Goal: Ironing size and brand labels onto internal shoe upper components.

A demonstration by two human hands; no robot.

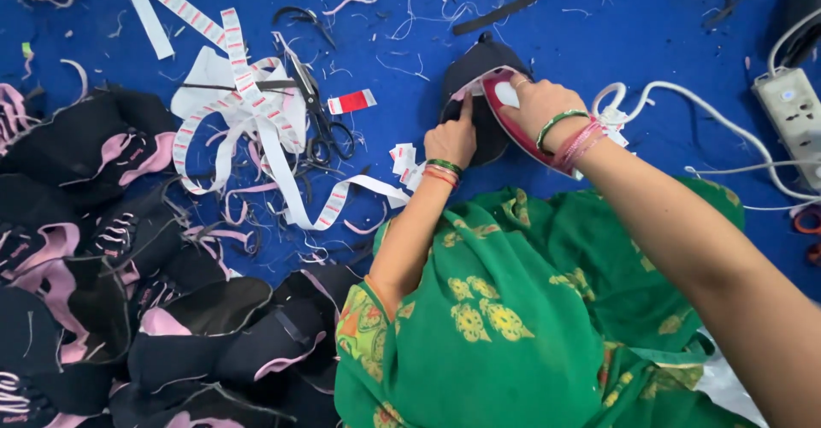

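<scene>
Red-white label strip [256, 112] left of left hand [451, 140]; right hand [543, 107] grips iron [505, 107].

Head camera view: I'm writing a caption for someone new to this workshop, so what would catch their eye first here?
The right hand presses a red and white iron onto a black piece of fabric on the blue floor covering, while the left hand steadies that piece beside it. At lower left lies a big heap of black and pink pieces. Above it sprawl tangled white tape strips with scissors.

Bare blue mat [650, 43] lies open beyond the work — scissors [321, 116], label tape [256, 112] crowd left.
</scene>
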